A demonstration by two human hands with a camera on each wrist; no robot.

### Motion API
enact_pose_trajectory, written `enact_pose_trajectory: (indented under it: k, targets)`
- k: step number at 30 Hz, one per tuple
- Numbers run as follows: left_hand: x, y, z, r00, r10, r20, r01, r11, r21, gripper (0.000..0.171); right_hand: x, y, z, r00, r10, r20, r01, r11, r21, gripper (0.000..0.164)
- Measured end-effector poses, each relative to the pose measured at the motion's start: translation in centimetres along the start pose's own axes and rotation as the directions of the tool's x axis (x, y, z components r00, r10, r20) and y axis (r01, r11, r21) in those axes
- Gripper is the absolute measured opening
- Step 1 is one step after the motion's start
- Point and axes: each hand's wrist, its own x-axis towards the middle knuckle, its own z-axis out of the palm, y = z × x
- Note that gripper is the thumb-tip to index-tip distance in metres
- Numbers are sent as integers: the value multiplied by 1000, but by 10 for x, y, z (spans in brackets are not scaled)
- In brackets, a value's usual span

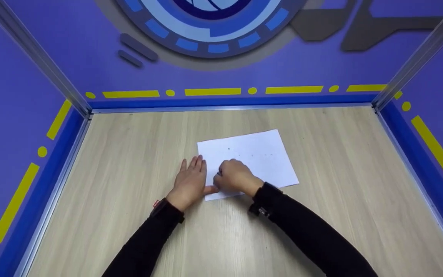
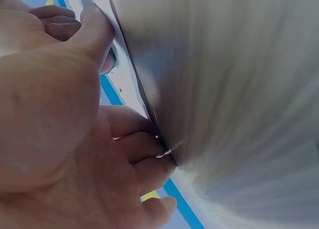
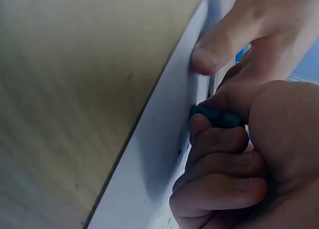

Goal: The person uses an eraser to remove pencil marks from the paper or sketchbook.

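Observation:
A white sheet of paper (image 1: 269, 161) lies slightly turned on the table, with a few small dark specks on it. My left hand (image 1: 191, 180) rests flat at the sheet's left edge, fingers straight and thumb spread onto its near left corner. Over the left part of the paper, my right hand (image 1: 236, 176) pinches a short dark green stick (image 3: 219, 116) between thumb and index finger. The other fingers of that hand are curled in toward the palm. The stick's tip is down at the paper, and I cannot tell its exact kind.
The pale wood-grain table (image 1: 340, 215) stretches out around the sheet. Blue-purple panels with yellow dashes (image 1: 213, 92) stand at the back and both sides, joined by metal posts (image 1: 413, 57). Black cuffs and sleeves cover both wrists and forearms.

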Motion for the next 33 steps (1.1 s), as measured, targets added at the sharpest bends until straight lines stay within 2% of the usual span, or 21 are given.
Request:
enact_pose_trajectory:
  k: [4, 7, 16, 23, 27, 33]
  targets:
    - [0, 2, -2, 1000, 2, 3, -2, 1000, 8, 110, -2, 11, -5, 1000, 26, -13, -26, 1000, -2, 30]
    - [0, 3, -3, 1000, 4, 11, -4, 1000, 7, 111, -7, 29, -11, 998, 53, -37, -52, 999, 13, 26]
    - [0, 1, 0, 1000, 6, 26, -7, 1000, 14, 111, -37, 111, -40, 985, 68, -157, -56, 995, 81, 22]
    - [0, 1, 0, 999, -6, 45, 6, 1000, 4, 112, -61, 166, -64, 971, 181, -156, -166, 981, 102, 40]
    - [-1, 1, -1, 999, -10, 46, 9, 1000, 1, 111, -67, 176, -71, 966, 215, -142, -203, 974, 97, 43]
    - [-1, 2, -2, 999, -4, 43, 4, 1000, -17, 112, -68, 174, -72, 966, 222, -134, -212, 974, 82, 42]
